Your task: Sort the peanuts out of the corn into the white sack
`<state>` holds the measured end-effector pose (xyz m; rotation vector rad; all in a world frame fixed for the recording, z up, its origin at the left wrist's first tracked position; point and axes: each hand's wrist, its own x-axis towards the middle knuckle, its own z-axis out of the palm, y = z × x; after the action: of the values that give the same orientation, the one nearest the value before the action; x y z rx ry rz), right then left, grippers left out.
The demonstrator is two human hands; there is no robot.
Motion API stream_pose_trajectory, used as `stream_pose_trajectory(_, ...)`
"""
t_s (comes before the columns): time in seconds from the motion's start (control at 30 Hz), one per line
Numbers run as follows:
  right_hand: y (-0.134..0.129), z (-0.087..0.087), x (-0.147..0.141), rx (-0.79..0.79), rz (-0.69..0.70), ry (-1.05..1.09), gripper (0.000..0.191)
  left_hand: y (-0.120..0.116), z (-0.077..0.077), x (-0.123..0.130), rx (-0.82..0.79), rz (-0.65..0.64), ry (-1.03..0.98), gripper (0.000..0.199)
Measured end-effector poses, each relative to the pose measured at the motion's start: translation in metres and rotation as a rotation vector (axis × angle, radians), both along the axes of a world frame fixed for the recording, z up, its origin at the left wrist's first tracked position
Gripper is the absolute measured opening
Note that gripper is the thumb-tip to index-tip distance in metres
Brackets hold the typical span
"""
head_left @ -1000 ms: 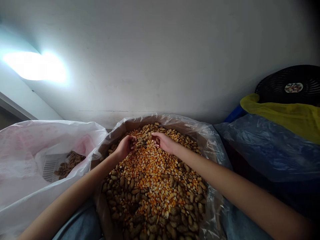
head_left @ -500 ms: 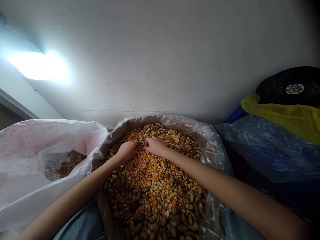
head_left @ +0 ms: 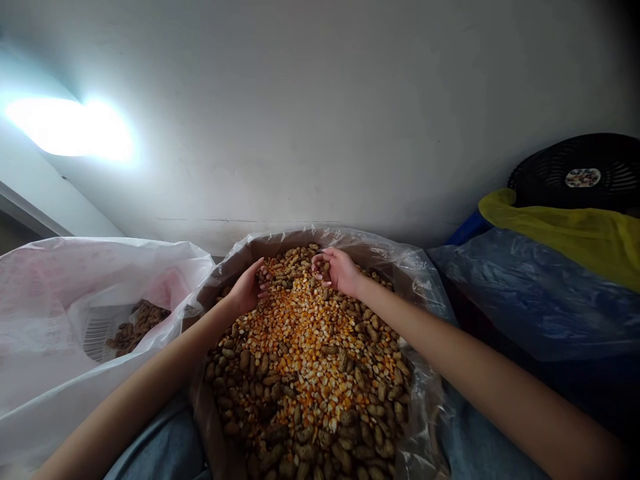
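Note:
Unshelled peanuts (head_left: 345, 433) and loose yellow corn kernels (head_left: 305, 340) fill a wide container lined with a clear plastic bag (head_left: 425, 293). My left hand (head_left: 249, 288) is at the far left part of the heap, palm turned inward, its fingers curved and apart with no clear hold on anything. Across from it, over the far right part, my right hand (head_left: 341, 272) has its fingers curled around a few peanuts. A band of corn lies between the two hands, with peanuts behind it.
On the left stands a white plastic sack (head_left: 40, 320) with brown pieces (head_left: 143, 323) inside. To the right are a bluish plastic bag (head_left: 520, 300), a yellow mesh cloth (head_left: 565, 227) and a black fan (head_left: 550, 167). A grey wall (head_left: 320, 120) rises behind the container.
My hands were close together at the corn's far middle, fingers down in the heap. Now they have lifted and moved apart, left hand leftward, right hand rightward and farther back.

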<state>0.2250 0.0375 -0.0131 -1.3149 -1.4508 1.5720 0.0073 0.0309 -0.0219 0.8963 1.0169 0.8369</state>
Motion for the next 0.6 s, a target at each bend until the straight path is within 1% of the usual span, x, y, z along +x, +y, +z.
stream_pose_trajectory(0.03,0.001,-0.003,0.002,0.011,-0.031,-0.018,0.037,0.002,0.001,0.0,0.007,-0.01,0.007,0.032)
stream_pose_trajectory(0.07,0.002,-0.006,0.004,0.023,-0.06,-0.045,0.038,0.003,0.001,0.001,0.046,-0.022,0.073,0.032)
stream_pose_trajectory(0.17,0.001,-0.015,0.009,0.055,-0.109,-0.185,0.039,0.008,-0.002,0.003,0.199,-0.029,0.359,0.033)
stream_pose_trajectory(0.23,0.0,-0.02,0.009,0.082,-0.117,-0.294,0.04,0.008,-0.005,0.007,0.247,-0.023,0.452,0.032)
stream_pose_trajectory(0.27,-0.001,-0.023,0.008,0.095,-0.119,-0.344,0.04,0.008,-0.007,0.01,0.289,-0.037,0.529,0.031)
stream_pose_trajectory(0.3,-0.001,-0.024,0.006,0.106,-0.122,-0.389,0.039,0.007,-0.009,0.014,0.362,-0.071,0.675,0.031)
stream_pose_trajectory(0.4,-0.001,-0.028,-0.004,0.112,-0.13,-0.473,0.034,0.003,-0.013,0.025,0.59,-0.226,1.22,0.03)
stream_pose_trajectory(0.43,-0.001,-0.029,-0.007,0.108,-0.128,-0.481,0.032,0.002,-0.014,0.027,0.624,-0.266,1.331,0.03)
stream_pose_trajectory(0.47,-0.001,-0.03,-0.009,0.1,-0.123,-0.479,0.03,0.001,-0.014,0.028,0.625,-0.289,1.369,0.03)
stream_pose_trajectory(0.5,-0.001,-0.03,-0.01,0.087,-0.113,-0.466,0.029,0.001,-0.014,0.027,0.617,-0.3,1.366,0.029)
stream_pose_trajectory(0.6,0.0,-0.028,-0.006,0.036,-0.07,-0.362,0.024,0.004,-0.013,0.019,0.612,-0.318,1.316,0.027)
